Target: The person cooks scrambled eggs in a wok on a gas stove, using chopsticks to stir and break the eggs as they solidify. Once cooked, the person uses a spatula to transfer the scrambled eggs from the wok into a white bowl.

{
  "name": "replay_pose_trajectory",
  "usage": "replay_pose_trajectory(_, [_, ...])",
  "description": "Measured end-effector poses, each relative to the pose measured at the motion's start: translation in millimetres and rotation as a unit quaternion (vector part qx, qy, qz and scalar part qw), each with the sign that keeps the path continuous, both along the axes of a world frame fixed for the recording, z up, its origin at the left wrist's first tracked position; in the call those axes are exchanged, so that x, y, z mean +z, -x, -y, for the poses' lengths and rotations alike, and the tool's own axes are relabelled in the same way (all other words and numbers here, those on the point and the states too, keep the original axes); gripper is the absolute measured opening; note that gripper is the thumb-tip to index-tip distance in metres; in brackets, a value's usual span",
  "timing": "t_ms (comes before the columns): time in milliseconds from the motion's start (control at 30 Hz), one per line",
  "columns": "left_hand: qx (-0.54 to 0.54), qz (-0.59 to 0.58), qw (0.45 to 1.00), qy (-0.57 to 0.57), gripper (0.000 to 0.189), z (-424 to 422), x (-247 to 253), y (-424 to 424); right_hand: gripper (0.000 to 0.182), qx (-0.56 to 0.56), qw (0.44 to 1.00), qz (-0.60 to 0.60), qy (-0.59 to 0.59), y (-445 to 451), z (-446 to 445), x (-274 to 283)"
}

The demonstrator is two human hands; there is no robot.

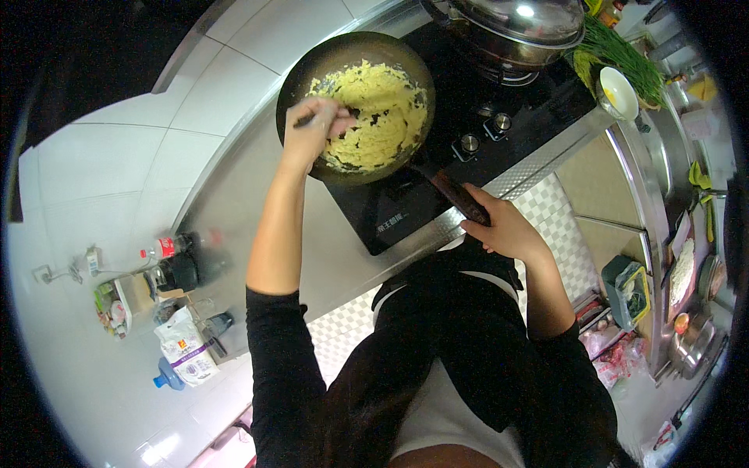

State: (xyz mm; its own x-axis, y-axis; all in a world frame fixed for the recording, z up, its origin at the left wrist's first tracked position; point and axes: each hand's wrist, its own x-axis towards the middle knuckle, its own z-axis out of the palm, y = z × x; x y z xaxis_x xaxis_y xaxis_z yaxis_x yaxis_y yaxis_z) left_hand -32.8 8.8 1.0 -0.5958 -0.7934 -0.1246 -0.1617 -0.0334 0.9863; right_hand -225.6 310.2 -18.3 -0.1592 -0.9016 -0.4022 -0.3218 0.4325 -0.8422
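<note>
A dark frying pan with scrambled egg, yellow and broken into fine curds, is over the left part of a black glass gas hob. Above the pan's left side, my left hand is closed around a thin dark utensil; the hand is blurred, and the utensil's working end cannot be made out. My right hand grips the pan's brown handle, which points down and right, past the hob's front edge.
A lidded steel pot stands on the hob's far right. Beyond are a white bowl with yellow residue and green stalks. Two control knobs lie near the handle. A cola bottle and a white bag occupy the left counter.
</note>
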Motion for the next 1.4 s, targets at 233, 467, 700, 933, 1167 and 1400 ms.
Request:
replay_pose_trajectory(233, [-0.013, 0.255, 0.966, 0.04, 0.019, 54.4, 53.0, -53.5, 0.064, -0.02, 1.0, -0.005, -0.016, 4.3, -4.2, 2.1])
replay_pose_trajectory(467, [0.038, 0.039, 0.994, 0.095, 0.018, 69.9, 4.4, -49.6, 0.063, 0.001, 1.0, -0.003, -0.016, -3.1, 0.0, 5.1])
replay_pose_trajectory(700, [-0.009, 0.17, 0.981, -0.089, 0.019, 50.0, 29.4, -61.6, 0.062, -0.031, 0.999, 0.0, -0.025, -3.8, -2.8, 5.8])
replay_pose_trajectory(933, [0.048, 0.048, 0.996, 0.061, 0.018, 65.4, -14.7, -63.5, 0.063, 0.002, 0.999, -0.026, -0.026, -5.6, -0.4, 8.2])
replay_pose_trajectory(1167, [-0.01, -0.042, 0.991, -0.127, 0.013, 2.9, -5.7, -5.9, 0.065, 0.001, 0.999, -0.019, -0.025, -7.4, 1.2, 9.4])
replay_pose_trajectory(1400, [-0.032, 0.031, 0.999, 0.027, 0.015, 9.3, -11.9, -52.9, 0.065, 0.001, 0.999, -0.037, -0.024, -4.7, 0.7, 9.9])
